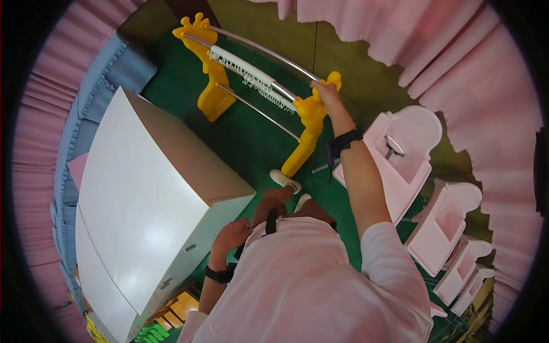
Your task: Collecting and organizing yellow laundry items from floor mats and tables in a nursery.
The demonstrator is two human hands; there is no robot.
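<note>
Your right hand (323,91) is closed over the top of the near yellow end post (309,123) of a small clothes rack (257,80), fingers wrapped on the knob where the upper rail meets it. Your left hand (231,234) hangs loosely curled at your hip, holding nothing, just beside the front corner of the white cabinet (143,194).

Nearest you, that cabinet fills the floor to your left, its long edge running away from you. To your right, a row of pale pink child seats (440,223) lines the green floor (251,143), the closest one just beside your right forearm. Between cabinet and seats lies a narrow strip of open floor where your feet stand.

Farther out, the rack stands on that green floor: two bright yellow animal-shaped posts joined by silver rails, with a white clip strip (251,77) hanging along one. Its far post (209,68) stands near the cabinet's far corner. Pink curtains (434,40) close in behind.
</note>
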